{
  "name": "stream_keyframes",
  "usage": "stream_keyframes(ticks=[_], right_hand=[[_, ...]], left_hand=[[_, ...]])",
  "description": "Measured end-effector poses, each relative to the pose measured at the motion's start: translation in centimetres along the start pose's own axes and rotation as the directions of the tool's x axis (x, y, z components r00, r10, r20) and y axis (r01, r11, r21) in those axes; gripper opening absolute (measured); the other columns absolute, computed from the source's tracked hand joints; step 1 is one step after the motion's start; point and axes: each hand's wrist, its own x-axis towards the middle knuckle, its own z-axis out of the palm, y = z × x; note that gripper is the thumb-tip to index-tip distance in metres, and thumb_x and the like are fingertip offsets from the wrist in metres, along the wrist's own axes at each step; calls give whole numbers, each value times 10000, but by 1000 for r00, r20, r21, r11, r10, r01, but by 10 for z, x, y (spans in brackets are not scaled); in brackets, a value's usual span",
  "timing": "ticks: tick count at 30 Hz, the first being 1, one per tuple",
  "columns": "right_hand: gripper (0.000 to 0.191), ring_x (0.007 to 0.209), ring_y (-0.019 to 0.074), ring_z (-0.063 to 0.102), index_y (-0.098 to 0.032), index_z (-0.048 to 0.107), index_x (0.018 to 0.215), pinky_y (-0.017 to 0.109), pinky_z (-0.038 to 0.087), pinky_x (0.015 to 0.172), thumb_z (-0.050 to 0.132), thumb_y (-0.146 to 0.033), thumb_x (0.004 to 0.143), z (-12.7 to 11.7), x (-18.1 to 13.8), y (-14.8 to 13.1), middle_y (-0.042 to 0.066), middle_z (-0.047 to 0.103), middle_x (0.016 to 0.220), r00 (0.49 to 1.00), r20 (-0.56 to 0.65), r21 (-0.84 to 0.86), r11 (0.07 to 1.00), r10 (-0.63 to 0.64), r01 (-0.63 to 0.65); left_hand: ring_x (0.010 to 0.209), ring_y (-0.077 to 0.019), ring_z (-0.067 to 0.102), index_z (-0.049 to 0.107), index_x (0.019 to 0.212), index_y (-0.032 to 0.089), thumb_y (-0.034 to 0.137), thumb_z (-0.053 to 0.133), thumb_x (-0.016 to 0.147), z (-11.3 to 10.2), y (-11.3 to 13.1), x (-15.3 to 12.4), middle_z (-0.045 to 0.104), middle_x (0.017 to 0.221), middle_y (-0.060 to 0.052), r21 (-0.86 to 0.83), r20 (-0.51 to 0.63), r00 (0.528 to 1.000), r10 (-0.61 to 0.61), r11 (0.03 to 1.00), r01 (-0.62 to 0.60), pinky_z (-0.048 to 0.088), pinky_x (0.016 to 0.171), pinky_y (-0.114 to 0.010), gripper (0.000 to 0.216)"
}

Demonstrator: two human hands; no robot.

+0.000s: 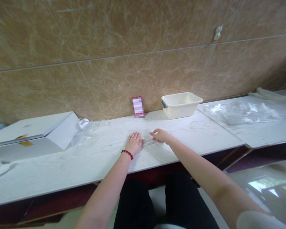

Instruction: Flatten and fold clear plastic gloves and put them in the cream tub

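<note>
My left hand [134,142], with a red bead bracelet at the wrist, lies flat and open on a clear plastic sheet [146,140] spread on the white table [105,159]. Just to its right, my right hand [160,135] has its fingers curled and pinched on the same clear plastic sheet. The sheet is thin and see-through, so its outline is hard to follow. Both forearms reach forward over my dark trousers.
A cream plastic tub [180,104] stands at the back against the marble wall, beside a small upright card [138,107]. A white box [35,132] with crumpled clear plastic [88,127] lies at the left. More clear plastic [243,111] covers the table at the right.
</note>
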Motion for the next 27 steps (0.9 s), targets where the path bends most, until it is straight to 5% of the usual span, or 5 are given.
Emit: stream_keyframes(ticks=[4, 10, 17, 21, 27], right_hand=[[350, 349, 26, 432, -204, 437, 958, 136, 315, 321, 514, -438, 709, 5, -25, 10, 8, 634, 752, 997, 22, 110, 992, -71, 68], [261, 375, 31, 468, -199, 447, 930, 139, 360, 366, 537, -320, 718, 15, -21, 12, -12, 607, 698, 987, -83, 78, 986, -139, 145], [256, 395, 64, 463, -178, 472, 936, 182, 390, 428, 551, -228, 697, 12, -10, 8, -27, 542, 531, 1000, 8, -3, 1000, 5, -5], [251, 533, 88, 522, -174, 478, 937, 208, 422, 528, 503, -315, 730, 5, 13, 0, 31, 578, 694, 985, -153, 214, 976, 80, -46], [339, 637, 94, 550, -194, 378, 1059, 210, 451, 530, 286, -410, 814, 3, 38, -14, 94, 501, 1000, 981, -127, 428, 900, 147, -79]], left_hand=[[1229, -198, 178, 273, 1267, 128, 370, 171, 830, 1, 0, -1, 267, 1331, -60, 17, 1, 1000, 10, 1000, -10, 136, 1001, -372, 510], [1235, -198, 154, 265, 1271, 167, 432, 132, 824, -1, 1, -2, 250, 1340, -29, 4, -6, 1000, 20, 1000, -20, 109, 1002, -395, 536], [1235, -211, 147, 263, 1272, 172, 518, 112, 797, -2, 1, -3, 245, 1342, -43, -26, 5, 1000, 26, 999, -26, 97, 994, -419, 606], [1238, -217, 132, 256, 1273, 185, 586, 133, 760, -5, 2, -4, 229, 1348, -51, -31, 15, 999, 28, 999, -27, 80, 992, -427, 662], [1241, -233, 114, 247, 1273, 235, 613, 132, 741, -7, 3, -5, 216, 1351, -69, -34, 26, 999, 26, 999, -25, 78, 976, -455, 662]])
